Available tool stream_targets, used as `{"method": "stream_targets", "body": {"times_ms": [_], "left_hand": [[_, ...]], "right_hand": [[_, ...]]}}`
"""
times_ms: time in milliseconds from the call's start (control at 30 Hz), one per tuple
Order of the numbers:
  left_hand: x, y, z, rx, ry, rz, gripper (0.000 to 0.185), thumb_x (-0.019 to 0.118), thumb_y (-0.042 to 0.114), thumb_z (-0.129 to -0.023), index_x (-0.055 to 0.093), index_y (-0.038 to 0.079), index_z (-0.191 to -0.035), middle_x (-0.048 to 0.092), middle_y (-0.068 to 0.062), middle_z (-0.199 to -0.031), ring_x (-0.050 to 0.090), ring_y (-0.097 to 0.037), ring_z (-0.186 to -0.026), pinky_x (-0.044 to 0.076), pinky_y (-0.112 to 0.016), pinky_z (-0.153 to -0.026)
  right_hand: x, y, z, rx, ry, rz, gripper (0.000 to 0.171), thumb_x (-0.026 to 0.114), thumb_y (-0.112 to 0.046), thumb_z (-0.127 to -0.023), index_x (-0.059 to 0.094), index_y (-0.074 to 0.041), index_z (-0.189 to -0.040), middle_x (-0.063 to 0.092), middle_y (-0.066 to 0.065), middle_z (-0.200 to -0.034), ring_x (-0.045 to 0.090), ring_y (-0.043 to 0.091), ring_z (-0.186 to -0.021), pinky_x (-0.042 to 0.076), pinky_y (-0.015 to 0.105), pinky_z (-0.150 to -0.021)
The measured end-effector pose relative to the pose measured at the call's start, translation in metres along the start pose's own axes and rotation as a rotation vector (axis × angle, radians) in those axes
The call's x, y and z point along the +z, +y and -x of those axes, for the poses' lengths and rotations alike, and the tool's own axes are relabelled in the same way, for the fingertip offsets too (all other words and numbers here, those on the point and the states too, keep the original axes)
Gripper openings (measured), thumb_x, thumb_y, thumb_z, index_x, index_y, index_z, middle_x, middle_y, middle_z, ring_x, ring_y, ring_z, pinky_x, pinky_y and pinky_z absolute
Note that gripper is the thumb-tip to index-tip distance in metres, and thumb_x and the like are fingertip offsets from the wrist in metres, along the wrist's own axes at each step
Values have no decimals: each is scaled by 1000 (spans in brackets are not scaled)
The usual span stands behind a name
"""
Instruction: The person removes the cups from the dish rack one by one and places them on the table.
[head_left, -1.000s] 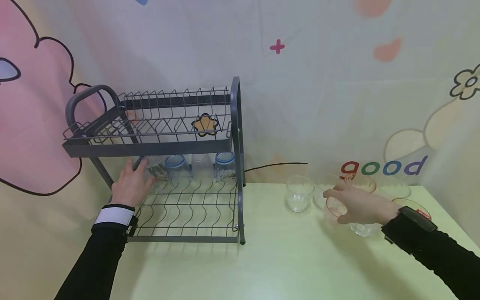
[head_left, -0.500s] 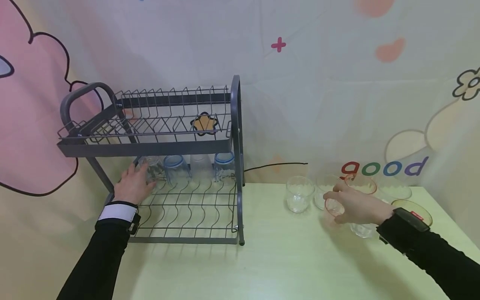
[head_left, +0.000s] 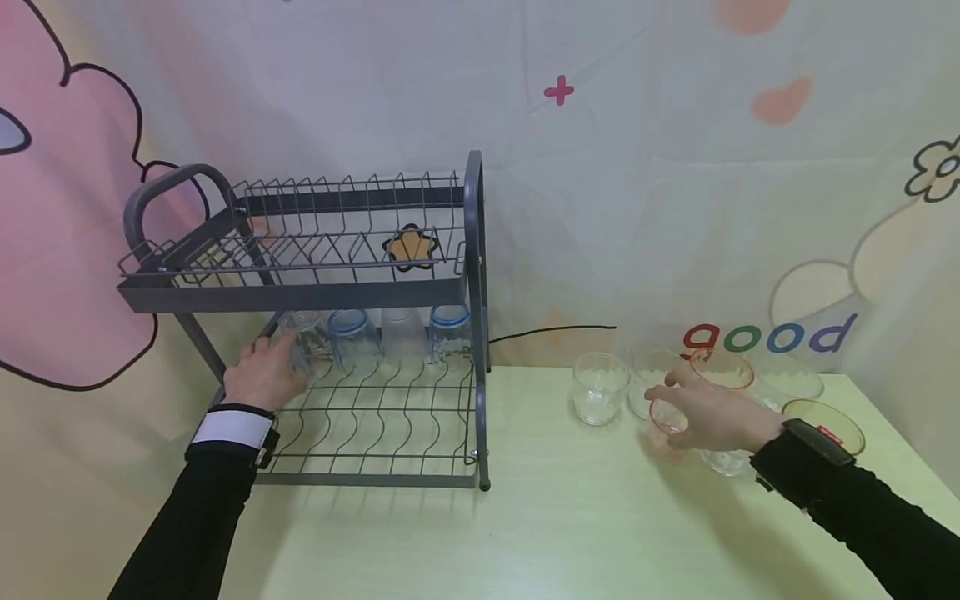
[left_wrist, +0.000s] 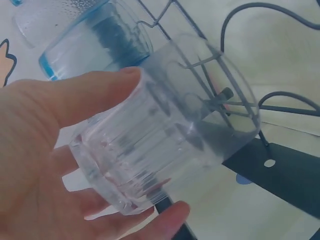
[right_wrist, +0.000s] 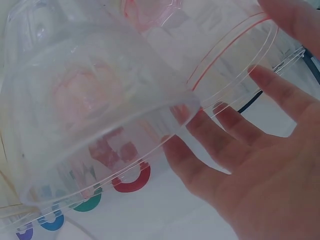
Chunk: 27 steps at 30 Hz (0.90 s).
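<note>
My left hand grips a clear ribbed glass at the far left of the dish rack lower shelf, beside a blue-rimmed glass, while my right hand curls around a red-rimmed cup on the counter, right of the rack.

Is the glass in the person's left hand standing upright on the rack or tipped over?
Tipped. In the left wrist view the clear glass lies slanted in the left hand, thumb across its side, its mouth pointing toward the rack's wires.
</note>
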<state>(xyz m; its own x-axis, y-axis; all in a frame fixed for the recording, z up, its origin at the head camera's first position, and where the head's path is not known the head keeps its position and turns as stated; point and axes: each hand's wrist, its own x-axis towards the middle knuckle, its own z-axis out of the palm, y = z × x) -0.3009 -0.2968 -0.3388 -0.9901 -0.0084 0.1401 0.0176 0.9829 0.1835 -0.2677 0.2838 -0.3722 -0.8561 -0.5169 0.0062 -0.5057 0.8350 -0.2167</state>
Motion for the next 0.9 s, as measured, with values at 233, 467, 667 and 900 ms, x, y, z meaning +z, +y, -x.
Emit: {"method": "stream_targets", "body": {"times_ms": [233, 467, 667, 900], "left_hand": [[-2, 1, 2, 19, -24, -14, 77, 76, 21, -81, 37, -3, -143, 39, -41, -132, 36, -60, -118, 38, -74, -83], [0, 1, 7, 11, -9, -21, 75, 80, 24, -79, 42, -4, -138, 45, -40, -125, 42, -59, -114, 40, -73, -81], [-7, 4, 14, 4, -20, -5, 75, 79, 28, -80, 43, -4, -138, 47, -39, -122, 46, -57, -111, 41, -72, -80], [-20, 15, 25, 33, 1, 35, 81, 77, 39, -81, 43, -3, -141, 49, -37, -124, 52, -55, -106, 42, -73, -77]], "right_hand": [[3, 0, 3, -35, 25, 42, 58, 87, -15, -72, 64, -4, -124, 54, 16, -109, 55, 25, -89, 55, 33, -68], [3, -1, 4, -8, -7, 7, 65, 88, -18, -71, 60, -3, -128, 51, 20, -115, 57, 29, -92, 53, 29, -64], [-8, -4, 6, 39, -9, -5, 76, 89, -30, -69, 56, -5, -133, 46, 29, -131, 53, 46, -110, 50, 57, -81], [-33, -8, 11, 67, 17, 31, 95, 90, -43, -64, 47, -10, -142, 39, 33, -141, 33, 56, -128, 20, 81, -91]]}}
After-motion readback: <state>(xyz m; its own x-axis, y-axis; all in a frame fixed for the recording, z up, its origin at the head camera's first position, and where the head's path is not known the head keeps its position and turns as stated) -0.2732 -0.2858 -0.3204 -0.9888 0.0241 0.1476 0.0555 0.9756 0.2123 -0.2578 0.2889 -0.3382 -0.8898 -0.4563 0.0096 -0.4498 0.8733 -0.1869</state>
